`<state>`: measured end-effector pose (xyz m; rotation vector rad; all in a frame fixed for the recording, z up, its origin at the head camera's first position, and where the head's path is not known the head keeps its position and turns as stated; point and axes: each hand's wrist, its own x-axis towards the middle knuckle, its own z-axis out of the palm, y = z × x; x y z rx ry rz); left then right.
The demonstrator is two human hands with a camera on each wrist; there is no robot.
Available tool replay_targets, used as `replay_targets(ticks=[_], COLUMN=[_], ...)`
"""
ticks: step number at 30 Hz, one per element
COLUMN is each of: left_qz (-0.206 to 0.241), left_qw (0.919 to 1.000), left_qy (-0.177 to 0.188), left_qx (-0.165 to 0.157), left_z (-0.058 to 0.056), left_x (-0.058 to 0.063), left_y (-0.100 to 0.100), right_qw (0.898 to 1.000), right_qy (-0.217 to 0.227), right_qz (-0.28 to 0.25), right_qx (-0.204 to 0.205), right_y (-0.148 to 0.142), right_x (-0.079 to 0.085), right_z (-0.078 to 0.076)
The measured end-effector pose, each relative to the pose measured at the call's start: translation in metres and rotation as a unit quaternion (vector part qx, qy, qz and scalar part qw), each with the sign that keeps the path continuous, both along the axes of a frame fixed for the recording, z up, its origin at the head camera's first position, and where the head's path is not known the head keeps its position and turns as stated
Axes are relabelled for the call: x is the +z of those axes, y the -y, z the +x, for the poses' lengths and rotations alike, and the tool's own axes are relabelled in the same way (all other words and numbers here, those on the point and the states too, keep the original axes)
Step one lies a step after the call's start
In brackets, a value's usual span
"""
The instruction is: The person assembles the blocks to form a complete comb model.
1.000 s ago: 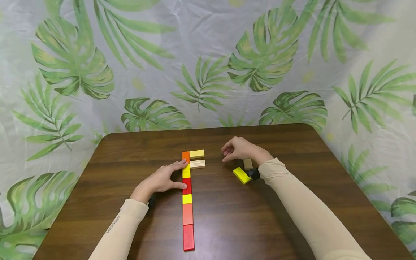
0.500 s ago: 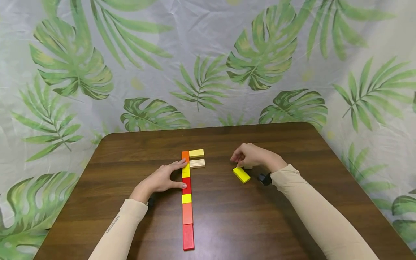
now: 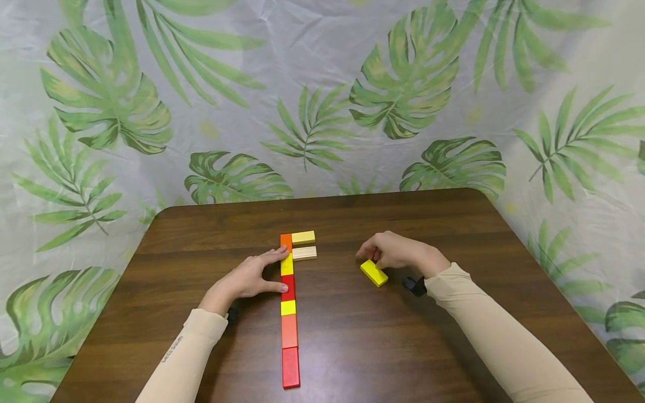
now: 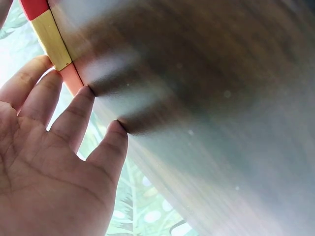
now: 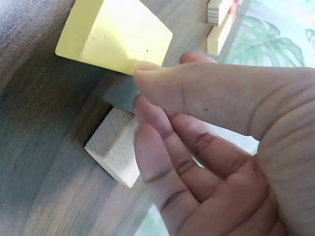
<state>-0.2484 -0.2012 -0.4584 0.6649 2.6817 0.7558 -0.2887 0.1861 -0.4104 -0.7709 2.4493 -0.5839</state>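
A row of coloured wooden blocks lies end to end: an orange block (image 3: 285,240), yellow, red, yellow, a salmon block (image 3: 289,330) and a red block (image 3: 290,366) at the near end. My left hand (image 3: 248,277) rests along the upper half of the row, index finger on its far part and thumb on the red block (image 3: 289,284). A loose yellow block (image 3: 374,273) lies on the right. Over its far edge is my right hand (image 3: 398,250), thumb tip right at the block, other fingers loosely bent. Beside these fingers a plain wooden block (image 5: 114,142) shows in the right wrist view.
Two pale wooden blocks, an upper one (image 3: 303,238) and a lower one (image 3: 304,253), stick out rightward from the row's far end. Everything lies on a brown wooden table (image 3: 211,229). Behind it hangs a leaf-patterned curtain (image 3: 322,84).
My right hand has moved right and then down toward the loose yellow block, covering the plain block in the head view. My left hand stays on the row.
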Motion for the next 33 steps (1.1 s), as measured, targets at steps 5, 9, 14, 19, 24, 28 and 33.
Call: replay_targets(ticks=[5,9,14,19,24,28,33], left_qz=[0.003,0.002,0.000,0.000,0.000,0.000,-0.002], left_qw=[1.0000,1.0000,1.0000,1.0000,1.0000,1.0000,1.0000], left_qy=[-0.001,0.000,-0.001,-0.003,-0.002,0.000,0.001], left_qx=[-0.002,-0.001,-0.002,-0.002,-0.001,0.001,0.001], left_z=[0.000,0.000,0.000,0.000,0.000,0.000,0.000], left_x=[0.001,0.001,0.001,0.000,0.000,0.000,0.000], left_y=[0.000,0.000,0.000,0.000,0.000,0.000,0.000], right_qw=[1.000,1.000,0.999,0.998,0.998,0.998,0.998], right_qy=[0.004,0.002,-0.014,-0.045,-0.053,-0.050,-0.043], right_qz=[0.008,0.016,0.022,0.010,0.006,0.009,0.010], right_qx=[0.013,0.017,0.025,0.042,0.043,0.040,0.040], right_y=[0.000,-0.001,-0.001,0.000,0.000,0.000,0.001], right_x=[-0.001,-0.004,-0.007,-0.011,-0.014,-0.014,-0.015], right_z=[0.004,0.007,0.010,0.011,0.012,0.012,0.013])
